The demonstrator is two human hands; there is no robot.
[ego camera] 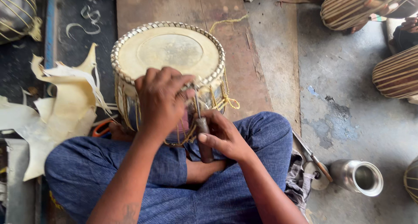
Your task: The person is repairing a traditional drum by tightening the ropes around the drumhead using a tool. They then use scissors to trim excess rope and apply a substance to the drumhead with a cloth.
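At the centre of the frame: one drum (pixel 170 54), small, barrel-shaped, pale hide head with a darker round patch in its middle, braided rim of light lacing, yellow cord running down its side. It stands upright on a reddish wooden board (pixel 226 19) between the seated person's knees.

Left hand (pixel 159 100): closed over the near rim of the drum, fingers curled around the lacing at the edge.

Right hand (pixel 222 134): gripping a tool with a dark wooden handle (pixel 204 141); its thin metal shaft points up to the rim of the drum just beside the left hand. Whether the tip passes under the lacing cannot be told.

Legs crossed, in blue cloth (pixel 257 137), filling the lower centre of the frame.

Left of frame: cut scraps of pale hide (pixel 65 106), heaped on the floor, with thin curled trimmings above them on a dark mat. An orange handle (pixel 101 129) shows just beside the left knee.

Lower right: a steel cup (pixel 357 176) lying on its side on the grey concrete floor (pixel 348 97), near a hammer-like tool (pixel 311 156).

Upper right and right edge: further drums with striped lacing (pixel 396 76), another person's hands (pixel 409 24) upon them.
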